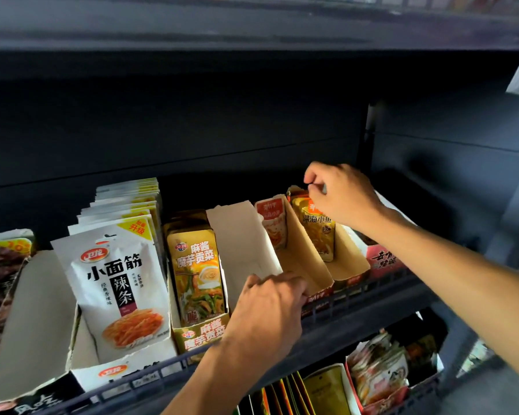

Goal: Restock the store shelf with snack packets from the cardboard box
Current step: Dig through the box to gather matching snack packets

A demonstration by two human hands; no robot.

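A dark shelf [357,307] holds several open display cartons of snack packets. My right hand [342,193] reaches to the back of a brown carton [346,259] and pinches the top of the yellow fish snack packets [318,232] standing in it. My left hand [270,307] grips the front edge of the neighbouring brown carton [300,259], which holds a red-and-white packet [271,223] at its back. Beside it to the left stands a white carton [240,241] with nothing visible inside. No shipping box is in view.
Further left are a carton of yellow konjac packets [197,271] and a row of white spicy-strip packets [117,283]. A red carton [384,259] sits at the right end. The shelf below holds more packets [378,369]. Another shelf board hangs close overhead.
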